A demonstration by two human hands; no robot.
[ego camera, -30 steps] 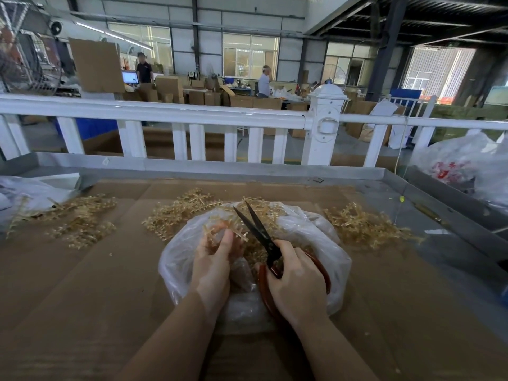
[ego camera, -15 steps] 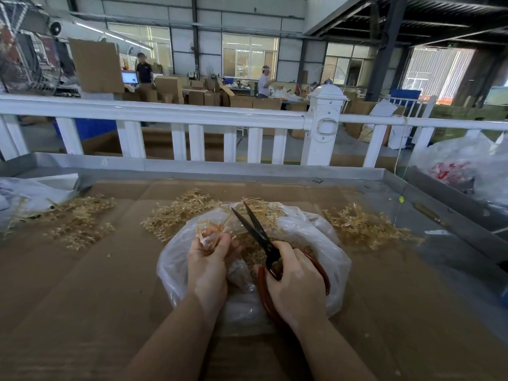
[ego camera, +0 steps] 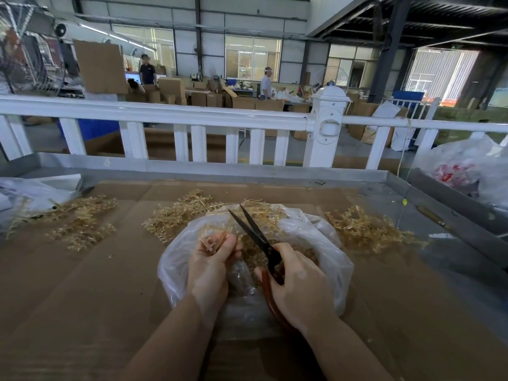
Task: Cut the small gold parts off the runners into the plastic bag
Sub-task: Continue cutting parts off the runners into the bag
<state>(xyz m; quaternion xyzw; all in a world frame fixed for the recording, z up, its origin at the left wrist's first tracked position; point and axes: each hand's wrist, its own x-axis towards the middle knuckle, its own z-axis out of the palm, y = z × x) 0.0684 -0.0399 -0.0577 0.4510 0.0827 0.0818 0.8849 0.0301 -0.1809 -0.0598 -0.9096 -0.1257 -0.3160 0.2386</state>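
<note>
Left hand [ego camera: 210, 266] pinches a gold runner [ego camera: 213, 242] over the plastic bag [ego camera: 324, 243] so cuttings drop in; right hand [ego camera: 299, 290] grips open scissors [ego camera: 254, 235].

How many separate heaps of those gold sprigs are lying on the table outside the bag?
3: a left heap by the far-left plastic, a middle heap just behind the plastic bag, and a right heap. The bag may hide more.

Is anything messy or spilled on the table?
Nothing looks spilled. The gold runners lie in loose piles around the plastic bag, which sits open under the left hand and the scissors.
</note>
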